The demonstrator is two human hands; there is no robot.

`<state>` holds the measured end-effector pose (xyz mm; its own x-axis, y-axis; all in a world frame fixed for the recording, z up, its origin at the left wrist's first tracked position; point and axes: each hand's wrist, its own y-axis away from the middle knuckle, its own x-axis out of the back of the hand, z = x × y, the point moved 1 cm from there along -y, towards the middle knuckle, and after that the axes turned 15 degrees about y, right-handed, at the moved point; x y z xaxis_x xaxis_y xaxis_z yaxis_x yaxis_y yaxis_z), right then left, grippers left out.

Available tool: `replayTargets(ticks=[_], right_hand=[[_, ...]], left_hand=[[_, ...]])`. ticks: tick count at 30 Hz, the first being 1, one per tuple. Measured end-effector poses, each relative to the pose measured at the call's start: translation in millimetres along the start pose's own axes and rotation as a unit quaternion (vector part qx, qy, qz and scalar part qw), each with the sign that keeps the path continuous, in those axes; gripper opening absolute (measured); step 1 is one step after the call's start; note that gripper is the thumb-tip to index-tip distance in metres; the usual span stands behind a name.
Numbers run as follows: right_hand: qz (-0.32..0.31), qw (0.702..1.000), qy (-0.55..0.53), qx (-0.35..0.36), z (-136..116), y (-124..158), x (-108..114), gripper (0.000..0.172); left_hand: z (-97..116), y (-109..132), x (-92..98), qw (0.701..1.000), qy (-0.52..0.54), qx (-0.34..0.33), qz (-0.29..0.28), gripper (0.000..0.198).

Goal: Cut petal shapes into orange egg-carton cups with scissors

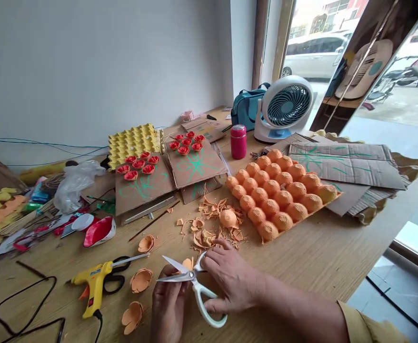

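Observation:
My right hand (pixel 234 277) grips white-handled scissors (pixel 206 305), its thumb in the lower loop and its fingers at the upper one. The blades are spread and point left, over my left hand (pixel 168 307). Between the left thumb and fingers is a small orange egg-carton cup (pixel 187 263), mostly hidden behind the blades and fingers. Left of that hand, cut cups shaped like petalled flowers lie in a row: an upper one (pixel 146 244), a middle one (pixel 141 280) and a lower one (pixel 132 317). Orange scraps (pixel 205 237) are heaped beyond the scissors, with a whole cup (pixel 228 218) among them.
An orange egg tray (pixel 276 195) lies to the right, near stacked cardboard (pixel 341 159). A yellow glue gun (pixel 96 286) with a black cord lies left. Behind are cardboard sheets (pixel 198 166) bearing red flowers, a pink flask (pixel 238 142) and a white fan (pixel 287 109).

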<state>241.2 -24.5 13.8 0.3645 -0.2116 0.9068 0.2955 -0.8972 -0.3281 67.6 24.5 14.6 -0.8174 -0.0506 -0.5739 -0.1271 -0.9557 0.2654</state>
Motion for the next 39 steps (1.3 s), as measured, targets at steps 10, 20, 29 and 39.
replayTargets(ticks=[10,20,29,39], right_hand=[[0.005,1.0,0.009,0.002,-1,2,-2,0.055],[0.014,0.999,-0.005,0.03,-3,9,9,0.033],[0.025,0.998,0.014,0.062,2,11,4,0.03],[-0.006,0.999,0.007,0.039,0,6,11,0.028]], left_hand=[[-2,0,0.9,1.0,-0.003,-0.021,-0.02,0.036],[-12,7,-7.4,0.992,0.053,-0.033,-0.108,0.03],[-13,10,-11.1,0.993,0.045,-0.046,-0.095,0.036],[-11,8,-7.7,0.992,0.034,-0.041,-0.11,0.027]])
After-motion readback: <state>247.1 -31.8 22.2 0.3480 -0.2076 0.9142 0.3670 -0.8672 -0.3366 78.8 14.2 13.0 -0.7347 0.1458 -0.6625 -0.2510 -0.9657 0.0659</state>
